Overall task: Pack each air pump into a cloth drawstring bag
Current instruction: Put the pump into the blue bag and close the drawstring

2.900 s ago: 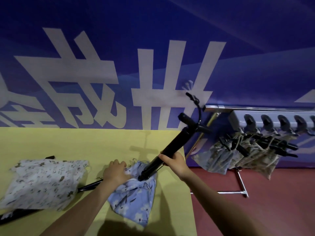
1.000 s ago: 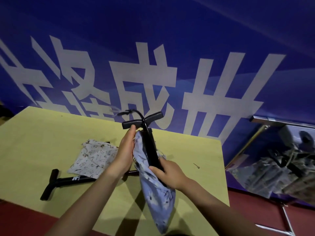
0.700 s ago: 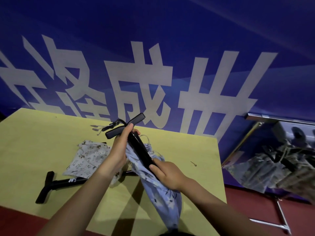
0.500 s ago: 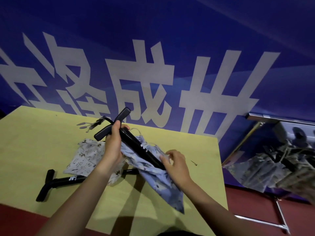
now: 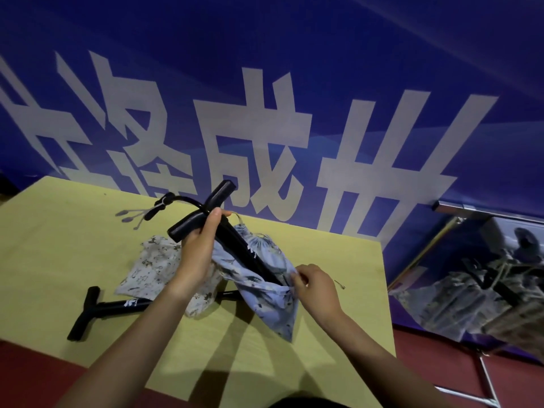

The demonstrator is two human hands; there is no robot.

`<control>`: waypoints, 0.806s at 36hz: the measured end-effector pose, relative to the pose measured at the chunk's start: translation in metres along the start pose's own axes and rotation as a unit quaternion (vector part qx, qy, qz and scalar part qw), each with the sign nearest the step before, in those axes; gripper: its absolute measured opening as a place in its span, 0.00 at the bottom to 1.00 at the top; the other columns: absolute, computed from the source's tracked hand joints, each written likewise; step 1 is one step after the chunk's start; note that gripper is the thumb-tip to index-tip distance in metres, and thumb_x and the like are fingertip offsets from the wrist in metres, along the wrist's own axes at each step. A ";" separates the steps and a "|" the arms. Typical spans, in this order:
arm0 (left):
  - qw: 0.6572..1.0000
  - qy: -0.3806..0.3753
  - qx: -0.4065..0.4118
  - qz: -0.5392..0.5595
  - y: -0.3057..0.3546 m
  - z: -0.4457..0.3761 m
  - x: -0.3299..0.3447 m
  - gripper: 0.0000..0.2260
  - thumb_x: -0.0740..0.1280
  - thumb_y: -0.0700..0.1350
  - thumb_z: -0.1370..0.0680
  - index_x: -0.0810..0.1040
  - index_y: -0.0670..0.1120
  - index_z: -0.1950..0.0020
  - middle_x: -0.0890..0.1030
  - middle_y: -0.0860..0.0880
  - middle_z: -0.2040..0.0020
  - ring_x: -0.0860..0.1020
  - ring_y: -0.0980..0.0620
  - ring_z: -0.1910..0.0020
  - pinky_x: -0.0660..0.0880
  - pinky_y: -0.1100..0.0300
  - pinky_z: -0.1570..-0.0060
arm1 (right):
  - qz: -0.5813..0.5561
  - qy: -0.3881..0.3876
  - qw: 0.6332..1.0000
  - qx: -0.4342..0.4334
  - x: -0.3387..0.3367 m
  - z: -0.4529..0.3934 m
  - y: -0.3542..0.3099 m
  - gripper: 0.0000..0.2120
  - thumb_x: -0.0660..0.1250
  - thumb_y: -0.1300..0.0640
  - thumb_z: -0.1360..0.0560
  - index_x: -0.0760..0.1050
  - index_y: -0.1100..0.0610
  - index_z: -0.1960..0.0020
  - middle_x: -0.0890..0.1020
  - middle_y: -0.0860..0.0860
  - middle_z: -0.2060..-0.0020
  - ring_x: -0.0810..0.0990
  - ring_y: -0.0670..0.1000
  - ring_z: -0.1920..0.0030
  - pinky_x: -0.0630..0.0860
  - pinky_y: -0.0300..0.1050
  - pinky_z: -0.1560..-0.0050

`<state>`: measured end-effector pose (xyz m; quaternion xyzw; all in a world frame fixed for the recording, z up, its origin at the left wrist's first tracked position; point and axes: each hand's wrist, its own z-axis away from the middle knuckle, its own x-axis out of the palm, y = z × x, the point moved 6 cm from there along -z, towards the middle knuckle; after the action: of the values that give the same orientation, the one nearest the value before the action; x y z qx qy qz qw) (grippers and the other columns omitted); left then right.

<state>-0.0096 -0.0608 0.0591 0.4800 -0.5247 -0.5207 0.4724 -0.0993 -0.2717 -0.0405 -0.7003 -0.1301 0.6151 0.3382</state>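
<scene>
The left hand (image 5: 197, 254) grips a black air pump (image 5: 235, 245) just under its T handle, tilted, its lower end inside a light blue flowered drawstring bag (image 5: 265, 293) over the yellow table (image 5: 338, 334). The right hand (image 5: 316, 285) pinches the bag's edge. Another pump (image 5: 109, 307) lies left, partly under a white bag (image 5: 156, 266)
</scene>
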 end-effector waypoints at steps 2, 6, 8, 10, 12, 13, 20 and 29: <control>1.000 -0.025 -0.005 -0.012 0.000 -0.001 0.000 0.14 0.62 0.57 0.22 0.81 0.50 0.45 0.79 0.54 0.48 0.76 0.62 0.47 0.69 0.68 0.52 | -0.067 0.016 0.997 0.028 -0.005 -0.003 0.000 0.16 0.63 0.57 0.21 0.70 0.57 0.67 0.73 0.52 0.70 0.71 0.53 0.67 0.63 0.48 0.64; 0.996 -0.063 0.006 -0.063 0.000 -0.002 0.002 0.16 0.70 0.55 0.26 0.80 0.47 0.44 0.81 0.53 0.49 0.78 0.67 0.51 0.70 0.68 0.53 | -0.333 0.022 0.938 0.097 -0.020 -0.003 -0.010 0.13 0.62 0.62 0.21 0.73 0.58 0.64 0.76 0.49 0.70 0.75 0.48 0.68 0.75 0.40 0.64; 0.991 -0.077 0.028 -0.106 -0.001 -0.003 0.004 0.12 0.71 0.50 0.26 0.79 0.45 0.46 0.81 0.49 0.52 0.80 0.62 0.51 0.72 0.65 0.52 | -0.399 0.000 0.914 0.071 -0.029 -0.002 -0.026 0.11 0.62 0.65 0.22 0.72 0.58 0.62 0.76 0.48 0.71 0.74 0.47 0.68 0.75 0.38 0.64; 0.988 -0.100 0.027 -0.114 -0.004 -0.002 0.005 0.13 0.71 0.51 0.25 0.80 0.45 0.46 0.81 0.48 0.50 0.79 0.60 0.49 0.73 0.64 0.50 | -0.439 -0.041 0.897 0.037 -0.032 -0.001 -0.042 0.08 0.62 0.67 0.23 0.72 0.58 0.60 0.76 0.52 0.68 0.74 0.51 0.66 0.74 0.40 0.63; 0.988 -0.125 0.001 -0.094 -0.008 -0.001 0.005 0.18 0.72 0.57 0.27 0.81 0.48 0.44 0.82 0.50 0.46 0.79 0.61 0.46 0.72 0.64 0.47 | -0.468 -0.072 0.881 0.018 -0.030 0.002 -0.052 0.02 0.62 0.63 0.27 0.72 0.60 0.58 0.76 0.54 0.65 0.74 0.52 0.63 0.72 0.42 0.62; 0.987 -0.138 -0.014 -0.086 -0.010 0.000 0.005 0.20 0.71 0.60 0.29 0.81 0.49 0.43 0.82 0.52 0.45 0.78 0.62 0.44 0.72 0.63 0.45 | -0.480 -0.077 0.873 0.020 -0.029 0.003 -0.054 0.04 0.62 0.62 0.30 0.72 0.63 0.58 0.74 0.56 0.64 0.72 0.52 0.62 0.70 0.43 0.62; 0.967 -0.221 -0.071 -0.105 -0.027 0.020 0.014 0.18 0.71 0.59 0.27 0.81 0.51 0.42 0.82 0.52 0.42 0.77 0.63 0.42 0.70 0.62 0.42 | -0.572 -0.093 0.798 0.164 -0.011 0.012 -0.042 0.10 0.65 0.59 0.31 0.76 0.66 0.55 0.79 0.61 0.54 0.77 0.59 0.56 0.72 0.50 0.54; 0.960 -0.239 -0.113 -0.097 -0.040 0.033 0.016 0.10 0.69 0.44 0.24 0.77 0.47 0.43 0.83 0.51 0.48 0.81 0.62 0.49 0.73 0.64 0.46 | -0.608 -0.305 0.673 0.290 0.035 0.034 -0.023 0.28 0.60 0.41 0.21 0.71 0.60 0.30 0.75 0.61 0.34 0.74 0.60 0.34 0.70 0.55 0.32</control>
<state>-0.0431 -0.0737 0.0187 0.3339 -0.5105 -0.7196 0.3319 -0.1191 -0.2236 -0.0535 -0.1065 -0.4377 0.4600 0.7652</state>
